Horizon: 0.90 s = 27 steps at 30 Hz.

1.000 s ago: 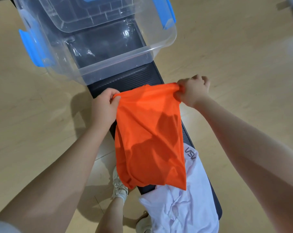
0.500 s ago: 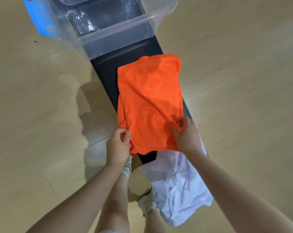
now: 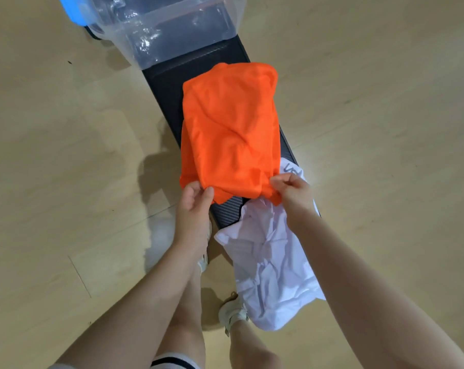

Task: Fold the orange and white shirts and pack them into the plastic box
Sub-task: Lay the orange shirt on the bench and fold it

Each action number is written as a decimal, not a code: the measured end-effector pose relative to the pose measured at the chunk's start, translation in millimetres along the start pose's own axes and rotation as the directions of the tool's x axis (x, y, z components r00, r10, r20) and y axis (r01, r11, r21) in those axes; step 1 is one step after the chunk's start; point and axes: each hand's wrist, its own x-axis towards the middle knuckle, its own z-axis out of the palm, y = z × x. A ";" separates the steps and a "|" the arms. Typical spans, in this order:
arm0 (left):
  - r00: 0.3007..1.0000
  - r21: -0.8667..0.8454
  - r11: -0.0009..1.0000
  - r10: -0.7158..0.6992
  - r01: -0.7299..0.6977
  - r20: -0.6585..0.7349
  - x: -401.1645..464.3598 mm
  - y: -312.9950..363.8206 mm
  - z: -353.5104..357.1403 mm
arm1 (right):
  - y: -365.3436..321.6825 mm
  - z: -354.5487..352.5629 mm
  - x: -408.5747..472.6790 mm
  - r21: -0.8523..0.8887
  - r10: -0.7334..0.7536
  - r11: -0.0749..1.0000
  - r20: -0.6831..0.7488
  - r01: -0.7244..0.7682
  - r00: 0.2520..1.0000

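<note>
The orange shirt (image 3: 229, 131), partly folded, lies flat on a narrow black bench (image 3: 169, 83). My left hand (image 3: 192, 209) pinches its near left corner. My right hand (image 3: 294, 194) grips its near right corner. The white shirt (image 3: 273, 265) lies crumpled on the bench's near end, hanging over the edge, partly under the orange one and my right forearm. The clear plastic box (image 3: 169, 30) with a blue latch (image 3: 72, 9) stands open at the bench's far end.
Light wooden floor (image 3: 66, 155) surrounds the bench on both sides. My legs and white shoes (image 3: 233, 312) stand at the bench's near end, under the white shirt's edge.
The orange shirt, held up in the air by its top corners, has been laid flat on the bench. Both hands moved toward me to its near corners. The view tilted down.
</note>
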 end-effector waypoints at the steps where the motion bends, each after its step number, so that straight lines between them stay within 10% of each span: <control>1: 1.000 -0.012 1.000 0.019 -0.019 0.021 -1.9 0.5 -3.1 | -3.9 -5.5 -1.3 0.091 -0.043 0.995 0.030 0.040 0.999; 5: 0.998 0.080 0.997 0.013 -0.017 0.058 -4.2 -3.1 -12.5 | 5.7 -31.0 -2.0 0.340 -0.157 0.934 0.124 0.107 0.980; 10: 0.990 0.378 0.916 -0.114 0.137 -0.084 1.0 -31.7 -14.4 | 45.5 -39.1 -1.4 0.142 -0.032 0.990 0.065 0.023 0.997; 15: 0.980 0.301 0.933 -0.175 0.197 -0.099 -7.0 -41.9 -8.8 | 41.5 -23.6 -5.9 0.079 0.054 0.994 0.219 -0.073 0.974; 21: 0.998 -0.004 0.999 -0.049 0.049 -0.028 -5.5 -39.1 -14.5 | 21.7 -25.7 -7.5 -0.153 -0.145 0.974 0.140 0.166 0.979; 25: 0.994 0.206 0.978 0.042 -0.021 -0.099 -14.1 -39.2 -8.1 | 20.4 -39.5 -7.3 -0.521 -0.360 0.787 0.048 0.331 0.932; 27: 0.975 0.240 0.969 -0.009 0.064 -0.223 -15.3 -47.8 -4.3 | 31.8 -40.7 -8.5 -0.646 -0.240 0.736 0.033 0.204 0.970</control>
